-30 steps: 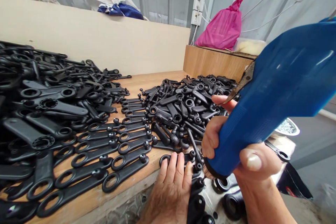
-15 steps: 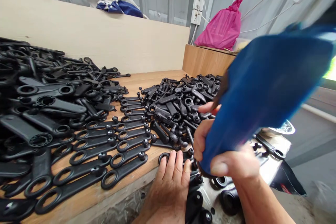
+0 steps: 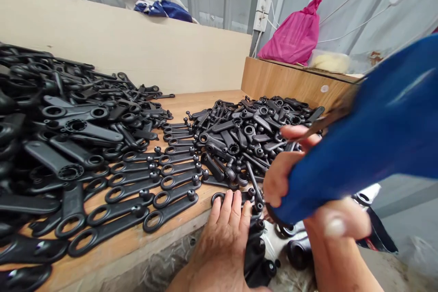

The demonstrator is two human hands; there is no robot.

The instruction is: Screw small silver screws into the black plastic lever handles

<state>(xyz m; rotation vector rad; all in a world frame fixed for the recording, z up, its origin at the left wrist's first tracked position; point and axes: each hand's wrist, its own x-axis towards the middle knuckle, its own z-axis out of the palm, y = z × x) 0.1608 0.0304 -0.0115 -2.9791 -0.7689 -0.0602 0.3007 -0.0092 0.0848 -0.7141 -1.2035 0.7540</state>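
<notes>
My left hand (image 3: 227, 232) lies palm down at the table's front edge, fingers stretched, its fingertips over a black ring-ended part (image 3: 219, 197). My right hand (image 3: 284, 182) is wrapped round a large blue object (image 3: 359, 141), blurred by motion, with a dark edge along its upper side; what it is cannot be made out. Left of my left hand, black ring-and-ball parts (image 3: 171, 211) lie in slanted rows. Beneath my right hand are more black parts (image 3: 299, 252), partly covered by the hand and the blue object.
Heaps of black parts rise at the left (image 3: 78, 114) and centre right (image 3: 239, 127) of the wooden table (image 3: 205, 98). Behind stand a cream board (image 3: 153, 54) and a wooden box (image 3: 277, 76) bearing a pink bag (image 3: 294, 36) and a plastic container (image 3: 330, 61).
My right hand and the blue object have moved right, and the object now leans further over. My left hand stays at the table edge. The view has shifted slightly.
</notes>
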